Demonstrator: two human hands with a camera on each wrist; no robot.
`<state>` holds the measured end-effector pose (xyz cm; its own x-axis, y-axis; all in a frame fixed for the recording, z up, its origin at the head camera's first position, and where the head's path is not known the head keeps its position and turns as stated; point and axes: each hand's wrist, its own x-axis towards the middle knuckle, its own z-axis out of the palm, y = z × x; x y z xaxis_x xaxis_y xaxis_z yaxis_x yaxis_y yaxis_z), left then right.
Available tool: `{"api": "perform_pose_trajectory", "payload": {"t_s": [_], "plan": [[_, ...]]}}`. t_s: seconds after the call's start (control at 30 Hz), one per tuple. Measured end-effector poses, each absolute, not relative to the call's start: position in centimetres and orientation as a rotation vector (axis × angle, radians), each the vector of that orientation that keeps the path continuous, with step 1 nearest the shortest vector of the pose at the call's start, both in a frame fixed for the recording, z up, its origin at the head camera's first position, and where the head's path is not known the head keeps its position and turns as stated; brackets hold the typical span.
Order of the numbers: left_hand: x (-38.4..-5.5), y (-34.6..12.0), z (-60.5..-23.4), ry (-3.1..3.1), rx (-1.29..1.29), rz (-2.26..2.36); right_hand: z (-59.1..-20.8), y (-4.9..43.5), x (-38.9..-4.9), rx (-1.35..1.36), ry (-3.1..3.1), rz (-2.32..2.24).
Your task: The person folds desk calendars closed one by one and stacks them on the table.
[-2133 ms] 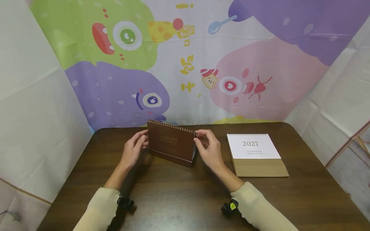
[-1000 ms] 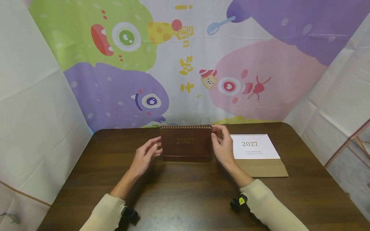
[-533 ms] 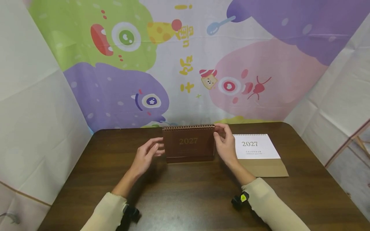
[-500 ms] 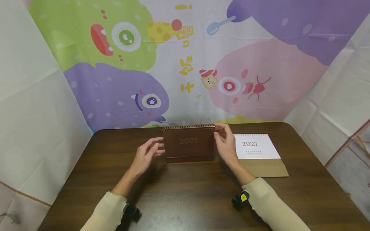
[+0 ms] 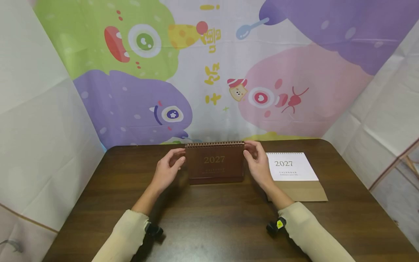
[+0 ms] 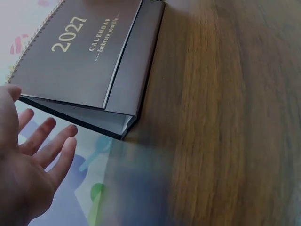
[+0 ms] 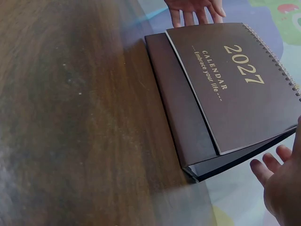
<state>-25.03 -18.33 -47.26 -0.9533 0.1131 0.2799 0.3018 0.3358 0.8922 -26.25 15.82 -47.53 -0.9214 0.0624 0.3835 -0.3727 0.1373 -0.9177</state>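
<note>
A brown 2027 desk calendar (image 5: 214, 160) with a spiral along its top stands like a tent at the table's back edge. At its left side is my left hand (image 5: 167, 171), fingers spread and thumb close to the upper corner. The left wrist view shows the fingers (image 6: 63, 150) apart from the calendar's open side. My right hand (image 5: 258, 163) is at the opposite side, its thumb by the upper right corner. Loosely bent fingers (image 7: 263, 170) show beside the stand in the right wrist view; whether the thumb touches the edge is unclear.
A white 2027 calendar (image 5: 284, 165) with a tan base (image 5: 301, 191) lies on the dark wood table (image 5: 209, 218) to the right, partly behind my right hand and forearm. A cartoon-printed cloth (image 5: 212, 120) hangs right behind the table.
The brown calendar has moved right and turned from angled to facing front, with both hands beside it. During the last half second the left hand has risen slightly; the calendar has hardly moved.
</note>
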Motion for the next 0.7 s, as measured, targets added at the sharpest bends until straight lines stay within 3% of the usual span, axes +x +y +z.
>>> {"api": "perform_pose_trajectory", "payload": {"t_s": [0.7], "plan": [[-25.9, -17.9, -47.3, -2.460, -0.385, -1.680, -47.9, 15.8, -26.8, 0.272, -2.140, 1.791]]}}
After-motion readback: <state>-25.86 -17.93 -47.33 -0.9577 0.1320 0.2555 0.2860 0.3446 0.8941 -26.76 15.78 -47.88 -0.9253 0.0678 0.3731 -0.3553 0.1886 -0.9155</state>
